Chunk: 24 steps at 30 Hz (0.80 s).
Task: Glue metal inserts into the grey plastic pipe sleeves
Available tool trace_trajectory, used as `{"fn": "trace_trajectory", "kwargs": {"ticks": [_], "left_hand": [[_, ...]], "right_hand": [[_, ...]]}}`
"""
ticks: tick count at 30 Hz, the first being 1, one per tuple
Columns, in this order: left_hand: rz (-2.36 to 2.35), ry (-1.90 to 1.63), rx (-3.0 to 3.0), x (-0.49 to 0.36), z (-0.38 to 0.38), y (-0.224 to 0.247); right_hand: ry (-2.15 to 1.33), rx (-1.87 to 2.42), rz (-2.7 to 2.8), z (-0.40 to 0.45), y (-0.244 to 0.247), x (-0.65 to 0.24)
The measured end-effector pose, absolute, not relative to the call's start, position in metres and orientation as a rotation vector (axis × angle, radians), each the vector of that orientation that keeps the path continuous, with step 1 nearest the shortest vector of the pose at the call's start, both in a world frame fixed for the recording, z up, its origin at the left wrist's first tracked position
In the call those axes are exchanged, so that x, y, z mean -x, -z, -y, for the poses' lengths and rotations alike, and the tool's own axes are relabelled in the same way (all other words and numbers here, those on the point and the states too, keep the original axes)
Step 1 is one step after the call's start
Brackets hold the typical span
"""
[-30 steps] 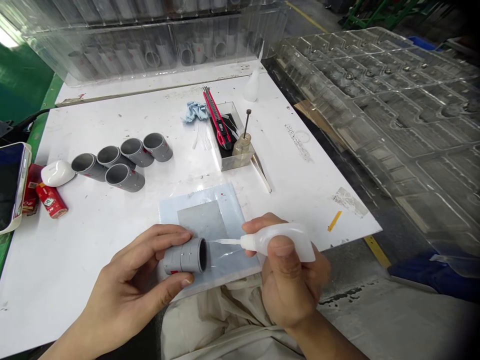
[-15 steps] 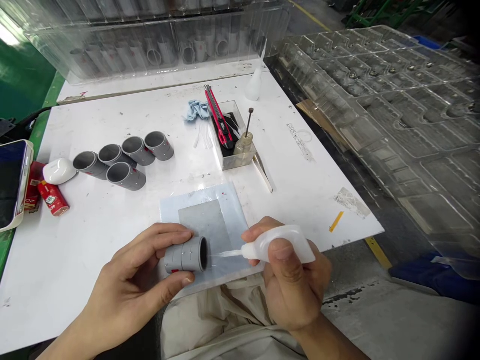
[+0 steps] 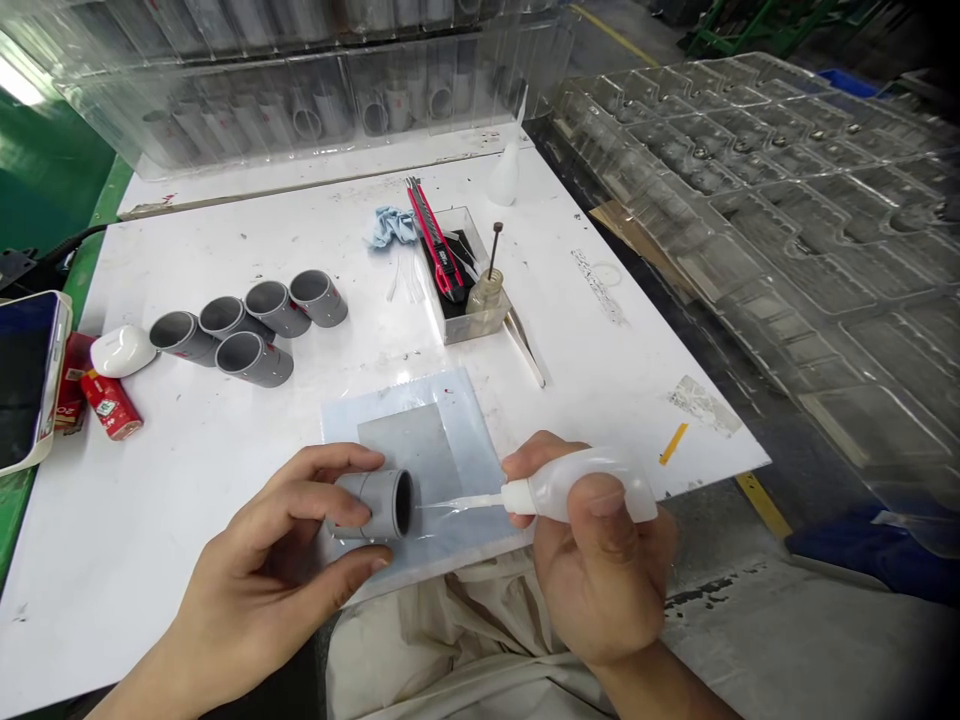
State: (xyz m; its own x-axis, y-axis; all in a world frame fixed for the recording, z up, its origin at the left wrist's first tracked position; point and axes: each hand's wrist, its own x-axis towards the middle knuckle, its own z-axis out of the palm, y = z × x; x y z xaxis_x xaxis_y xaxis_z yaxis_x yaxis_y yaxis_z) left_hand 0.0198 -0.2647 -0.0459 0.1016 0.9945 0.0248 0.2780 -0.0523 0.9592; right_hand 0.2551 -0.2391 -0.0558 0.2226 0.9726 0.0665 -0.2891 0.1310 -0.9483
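My left hand (image 3: 277,560) grips a short grey tube (image 3: 379,503), tilted on its side with its dark open end facing right. In my right hand (image 3: 600,560) is a white squeeze bottle (image 3: 559,483), thumb on its side. Its thin clear nozzle points left and ends just short of the tube's mouth. Beneath the tube lies a pale blue sheet (image 3: 472,420) with a grey square pad (image 3: 412,435) on it. Several more grey tubes (image 3: 255,358) stand in a group to the left on the white table (image 3: 150,520).
Beyond the pad, a clear box (image 3: 472,325) holds a red utility knife (image 3: 436,240) and a small glass jar (image 3: 486,292); tweezers (image 3: 526,350) lean beside it. A second squeeze bottle (image 3: 505,175) stands behind. Clear plastic trays (image 3: 757,200) fill the right; a phone (image 3: 30,380) lies left.
My right hand and the bottle have moved slightly right, drawing the nozzle tip back from the tube. My left fingers have shifted, and the tube has turned, hiding its red mark.
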Motion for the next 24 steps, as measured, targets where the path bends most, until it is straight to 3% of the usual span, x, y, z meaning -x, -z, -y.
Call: {"fn": "trace_trajectory", "kwargs": {"ticks": [24], "left_hand": [[-1.393,-0.965,-1.439,-0.023,0.265,0.047]], "right_hand": [[-1.307,1.056,0.995,0.234,0.052,-0.257]]}}
